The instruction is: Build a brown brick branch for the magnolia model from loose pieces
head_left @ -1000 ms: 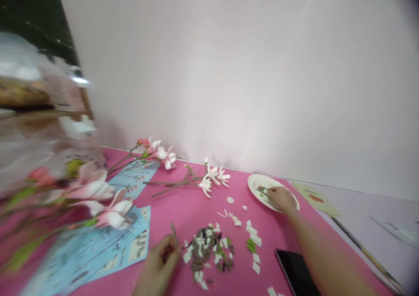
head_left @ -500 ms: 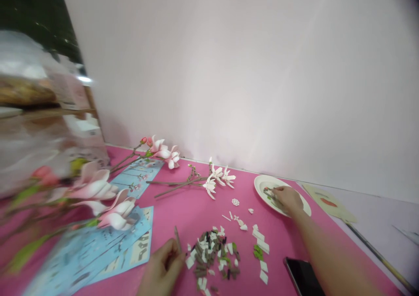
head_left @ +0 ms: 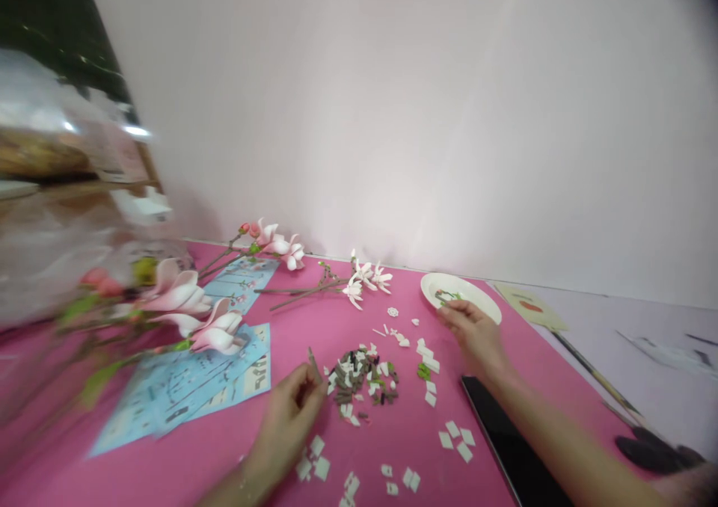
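Left hand [head_left: 292, 417]: thumb and fingertips pressed together, pinching a thin brown stick [head_left: 313, 363] that stands up, tilted, just past the fingertips. Just beyond those fingertips lies a heap of small brown, white and green plastic pieces [head_left: 359, 376], close but not touching as far as can be seen. Below the fingers, white square tiles [head_left: 314, 458] lie loose on the pink mat [head_left: 359, 447].

Right hand [head_left: 474, 335]: fingers curled and close together, tips at the near rim of a white plate [head_left: 460, 286]. Cannot tell whether they pinch anything. Just past the fingertips, a small green-and-brown piece [head_left: 447, 295] lies on the plate. Left of these fingers, a small patch of green pieces [head_left: 423, 371] sits among white strips [head_left: 429, 357]. Below the wrist lies a black phone [head_left: 505, 440].

Well left of the left fingers, blue paper sheets [head_left: 191, 387] lie flat, with pink-and-white flower branches [head_left: 196, 312] over them. Ahead of the fingers, a white-flowered branch [head_left: 359, 283] lies along the wall.
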A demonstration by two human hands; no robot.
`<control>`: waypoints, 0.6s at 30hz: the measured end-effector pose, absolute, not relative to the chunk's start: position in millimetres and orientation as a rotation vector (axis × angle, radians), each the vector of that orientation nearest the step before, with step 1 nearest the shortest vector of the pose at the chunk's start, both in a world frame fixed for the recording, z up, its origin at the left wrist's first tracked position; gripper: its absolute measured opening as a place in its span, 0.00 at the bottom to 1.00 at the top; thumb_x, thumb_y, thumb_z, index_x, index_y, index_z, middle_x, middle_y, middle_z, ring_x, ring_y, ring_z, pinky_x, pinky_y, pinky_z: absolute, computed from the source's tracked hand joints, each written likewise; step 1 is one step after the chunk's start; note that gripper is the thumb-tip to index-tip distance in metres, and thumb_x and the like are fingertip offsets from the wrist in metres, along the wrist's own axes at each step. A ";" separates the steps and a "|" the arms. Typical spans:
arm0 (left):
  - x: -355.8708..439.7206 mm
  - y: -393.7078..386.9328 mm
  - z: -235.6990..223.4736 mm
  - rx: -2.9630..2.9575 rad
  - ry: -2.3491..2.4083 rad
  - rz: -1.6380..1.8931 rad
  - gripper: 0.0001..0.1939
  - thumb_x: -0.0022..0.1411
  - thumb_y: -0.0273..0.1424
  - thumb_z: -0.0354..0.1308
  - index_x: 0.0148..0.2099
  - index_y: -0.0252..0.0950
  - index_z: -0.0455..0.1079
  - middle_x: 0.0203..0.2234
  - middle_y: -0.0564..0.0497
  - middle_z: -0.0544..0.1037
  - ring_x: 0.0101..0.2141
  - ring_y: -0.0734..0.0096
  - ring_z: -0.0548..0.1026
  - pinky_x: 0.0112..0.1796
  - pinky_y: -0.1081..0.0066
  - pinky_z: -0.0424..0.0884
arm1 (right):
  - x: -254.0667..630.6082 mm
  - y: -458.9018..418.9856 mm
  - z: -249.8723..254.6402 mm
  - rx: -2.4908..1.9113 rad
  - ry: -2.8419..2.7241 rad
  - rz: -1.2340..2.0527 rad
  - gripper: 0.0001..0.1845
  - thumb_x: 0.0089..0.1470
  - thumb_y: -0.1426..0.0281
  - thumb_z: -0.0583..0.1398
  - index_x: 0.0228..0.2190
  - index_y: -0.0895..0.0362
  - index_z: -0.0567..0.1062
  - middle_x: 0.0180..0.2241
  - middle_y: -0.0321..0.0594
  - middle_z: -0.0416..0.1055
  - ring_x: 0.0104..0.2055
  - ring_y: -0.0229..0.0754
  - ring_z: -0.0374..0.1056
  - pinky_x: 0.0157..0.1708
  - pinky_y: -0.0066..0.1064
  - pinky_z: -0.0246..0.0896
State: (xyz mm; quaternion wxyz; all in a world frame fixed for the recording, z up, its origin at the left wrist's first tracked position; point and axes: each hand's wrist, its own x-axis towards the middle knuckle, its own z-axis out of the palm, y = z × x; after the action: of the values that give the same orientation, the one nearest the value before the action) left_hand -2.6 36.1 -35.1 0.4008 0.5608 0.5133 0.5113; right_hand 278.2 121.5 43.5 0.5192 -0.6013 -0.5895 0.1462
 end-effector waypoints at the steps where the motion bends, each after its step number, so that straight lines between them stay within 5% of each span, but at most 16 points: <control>1: -1.8 32.7 -32.7 1.427 1.266 1.292 0.12 0.59 0.38 0.54 0.26 0.38 0.60 0.19 0.57 0.63 0.23 0.71 0.61 0.26 0.73 0.58 | 263.9 101.6 37.8 -1.418 -1.449 0.437 0.15 0.54 0.57 0.60 0.33 0.56 0.76 0.30 0.40 0.75 0.31 0.43 0.71 0.31 0.35 0.69; 10: 4.7 18.2 -21.0 1.409 0.935 1.157 0.08 0.59 0.35 0.58 0.33 0.35 0.69 0.24 0.53 0.69 0.26 0.72 0.64 0.27 0.73 0.60 | 195.5 4.2 -3.1 -1.078 -1.321 1.340 0.11 0.50 0.61 0.63 0.34 0.54 0.73 0.29 0.36 0.70 0.31 0.39 0.68 0.33 0.31 0.66; 18: 9.0 11.8 -13.1 1.528 0.941 1.046 0.08 0.59 0.34 0.59 0.30 0.35 0.69 0.21 0.55 0.65 0.22 0.74 0.60 0.25 0.73 0.55 | 204.3 4.1 -26.6 -0.999 -1.241 1.542 0.15 0.47 0.62 0.67 0.37 0.53 0.73 0.30 0.36 0.69 0.31 0.38 0.66 0.31 0.29 0.64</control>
State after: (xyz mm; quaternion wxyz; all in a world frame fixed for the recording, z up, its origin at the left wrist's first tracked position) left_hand 9.0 11.8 -13.1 0.5073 0.6340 0.3902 0.4341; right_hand 204.3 4.1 -26.6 0.4460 -0.4033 -0.5009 0.6226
